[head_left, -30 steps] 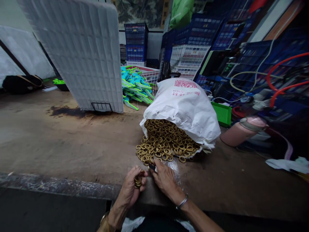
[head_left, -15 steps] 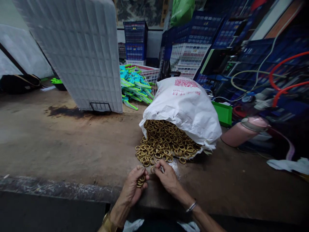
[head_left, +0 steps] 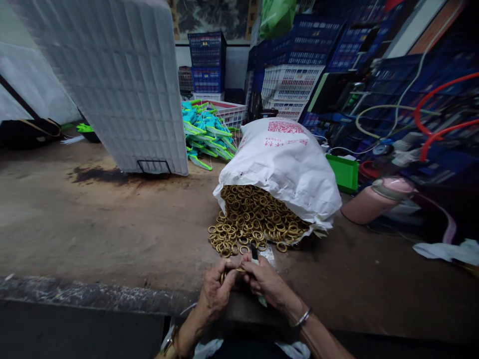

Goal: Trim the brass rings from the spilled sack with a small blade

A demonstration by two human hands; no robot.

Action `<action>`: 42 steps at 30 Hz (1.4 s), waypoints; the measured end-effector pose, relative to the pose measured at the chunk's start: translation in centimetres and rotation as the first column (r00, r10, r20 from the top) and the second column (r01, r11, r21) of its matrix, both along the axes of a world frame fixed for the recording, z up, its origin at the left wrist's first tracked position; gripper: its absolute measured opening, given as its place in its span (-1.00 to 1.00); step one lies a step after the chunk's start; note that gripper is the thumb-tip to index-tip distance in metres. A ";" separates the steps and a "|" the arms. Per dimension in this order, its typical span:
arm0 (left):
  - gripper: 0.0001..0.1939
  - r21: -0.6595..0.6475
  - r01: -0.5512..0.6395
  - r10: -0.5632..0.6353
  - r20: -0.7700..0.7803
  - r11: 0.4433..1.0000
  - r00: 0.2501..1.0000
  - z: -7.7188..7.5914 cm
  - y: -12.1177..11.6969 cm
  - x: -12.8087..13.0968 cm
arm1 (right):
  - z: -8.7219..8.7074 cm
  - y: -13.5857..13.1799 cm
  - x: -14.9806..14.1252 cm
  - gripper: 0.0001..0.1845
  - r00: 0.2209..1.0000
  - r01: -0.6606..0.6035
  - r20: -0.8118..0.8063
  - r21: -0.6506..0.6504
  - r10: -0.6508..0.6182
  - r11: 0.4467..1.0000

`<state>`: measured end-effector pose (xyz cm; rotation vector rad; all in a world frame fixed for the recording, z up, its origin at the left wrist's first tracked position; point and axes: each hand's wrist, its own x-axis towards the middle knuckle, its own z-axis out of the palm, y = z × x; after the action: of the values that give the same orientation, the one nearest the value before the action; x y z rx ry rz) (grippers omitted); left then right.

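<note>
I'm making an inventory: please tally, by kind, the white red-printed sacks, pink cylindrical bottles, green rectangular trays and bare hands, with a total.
White red-printed sack: 1
Pink cylindrical bottle: 1
Green rectangular tray: 1
Bare left hand and bare right hand: 2
Total: 5
The round gold-coloured rings overlap too much to count, so they are left out.

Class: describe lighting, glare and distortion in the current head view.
In the head view, dim light leaves the blue crates dark, while the white sack stands out pale; in the head view, the brass-coloured rings and bracelet catch glints, and the pink bottle looks slanted, likely wide-angle stretching.
</note>
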<state>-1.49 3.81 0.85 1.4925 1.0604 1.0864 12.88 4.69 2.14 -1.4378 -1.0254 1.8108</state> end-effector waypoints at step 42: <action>-0.67 -0.572 0.272 0.105 0.539 0.774 0.836 1.1 -1.5 0.3 | -2.3 1.5 1.5 -0.79 0.392 -0.427 0.890 0.399 -0.231 0.812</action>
<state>-1.15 2.34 1.92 0.6111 0.8080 0.8772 14.36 6.24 -0.13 -1.9646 -2.0336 0.3962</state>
